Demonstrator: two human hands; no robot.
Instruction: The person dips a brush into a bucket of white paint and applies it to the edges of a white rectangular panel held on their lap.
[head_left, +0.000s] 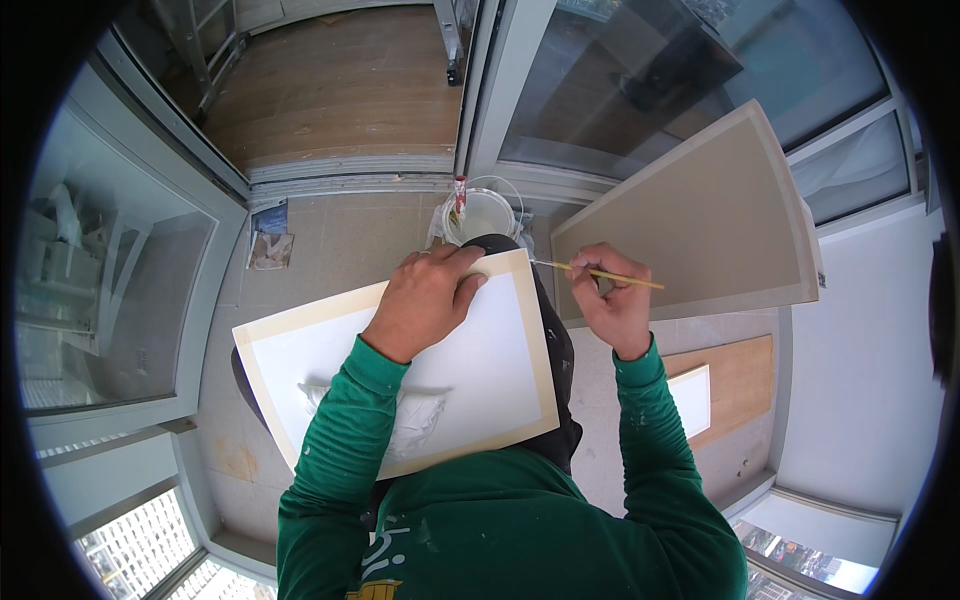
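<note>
A white panel point(500, 340) with a cream border lies tilted across my lap. My left hand point(425, 295) rests on its far part, the fingers bent at the far edge and the thumb over the surface. In my right hand point(615, 300) is a thin paintbrush point(640, 283) with a yellow handle, held in a pinch. The brush tip points left, at or very near the panel's far right corner. A crumpled white cloth point(415, 420) lies on the near part of the panel, partly hidden by my left forearm.
Beyond my knee stands a white bucket point(485, 212) with a red-handled tool point(460, 195) in it. A large beige panel point(700, 220) leans at the right. Behind my right arm lie a brown board point(740, 390) and a small white panel point(690, 402). A glass door point(120, 300) stands left.
</note>
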